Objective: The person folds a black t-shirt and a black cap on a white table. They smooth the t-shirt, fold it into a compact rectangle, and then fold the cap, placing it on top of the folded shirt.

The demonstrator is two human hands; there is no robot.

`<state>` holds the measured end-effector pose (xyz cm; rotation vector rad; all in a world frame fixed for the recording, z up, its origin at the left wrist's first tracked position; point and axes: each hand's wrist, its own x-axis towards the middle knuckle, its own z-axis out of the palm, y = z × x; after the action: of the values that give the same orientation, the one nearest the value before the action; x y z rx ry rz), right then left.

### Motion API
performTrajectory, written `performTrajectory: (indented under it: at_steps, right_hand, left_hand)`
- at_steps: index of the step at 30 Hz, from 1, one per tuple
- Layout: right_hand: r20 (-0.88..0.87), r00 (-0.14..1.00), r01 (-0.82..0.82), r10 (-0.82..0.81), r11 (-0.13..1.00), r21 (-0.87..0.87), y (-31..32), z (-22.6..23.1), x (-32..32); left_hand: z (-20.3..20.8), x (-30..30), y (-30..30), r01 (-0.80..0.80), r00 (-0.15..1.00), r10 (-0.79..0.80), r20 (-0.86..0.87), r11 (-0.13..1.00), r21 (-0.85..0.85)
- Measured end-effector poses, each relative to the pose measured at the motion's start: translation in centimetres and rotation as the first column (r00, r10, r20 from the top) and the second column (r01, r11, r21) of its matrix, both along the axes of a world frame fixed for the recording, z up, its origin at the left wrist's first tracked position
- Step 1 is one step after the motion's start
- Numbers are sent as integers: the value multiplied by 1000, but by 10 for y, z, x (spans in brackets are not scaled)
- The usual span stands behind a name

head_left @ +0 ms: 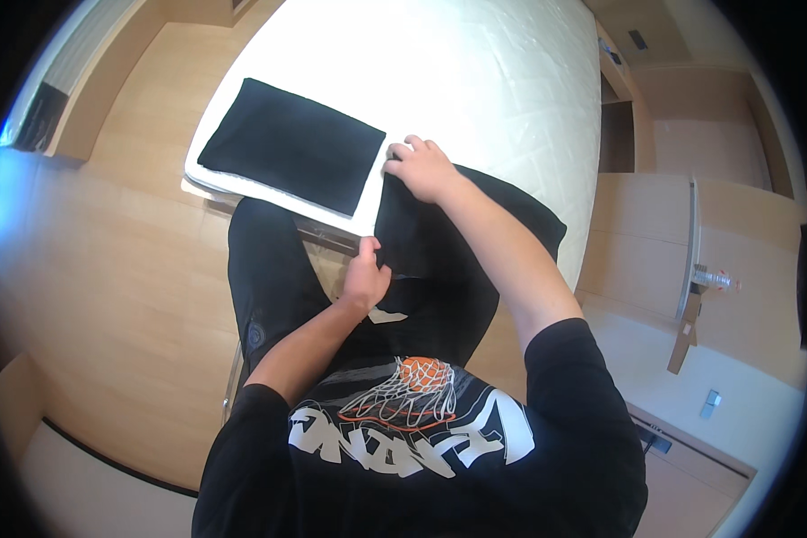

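A folded black cloth lies flat as a neat rectangle on the white mattress, close to its left corner. To its right a second black cloth spreads over the mattress and hangs over the near edge toward my lap. My right hand has its fingers bent onto the far left corner of this second cloth. My left hand is lower and nearer, its fingers closed at the left edge of the same cloth. The cloth's near end blends with my black trousers, so its border there is hard to tell.
Pale wood-look floor runs along the left. On the right stand a light wooden desk and a clear plastic bottle. A wooden cabinet edge is at the far left.
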<state>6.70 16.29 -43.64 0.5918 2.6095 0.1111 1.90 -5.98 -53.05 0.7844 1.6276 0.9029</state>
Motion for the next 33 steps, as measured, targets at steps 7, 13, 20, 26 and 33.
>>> performTrajectory:
  at_steps: [7, 13, 20, 26, 33]
  right_hand:
    - [291, 954, 99, -69, 991, -91, 20, 15, -24]
    - [237, 969, -36, 72, 987, -156, 35, 19, -22]
    - [185, 980, 103, -78, 986, -134, 41, 52, -25]
    - [145, 967, -199, 208, 977, -77, 48, 106, -2]
    - [58, 956, -291, 288, 954, 65, 48, 177, 35]
  left_hand:
    - [-49, 16, -6, 26, 998, -24, 60, 999, -22]
    - [-70, 25, -8, -78, 997, 78, 24, 997, -22]
    - [-38, 2, -4, 60, 973, -39, -228, 995, 83]
    - [-3, -16, 7, 111, 942, -23, -335, 963, 245]
    - [47, -47, 28, 334, 856, -93, -509, 850, 407]
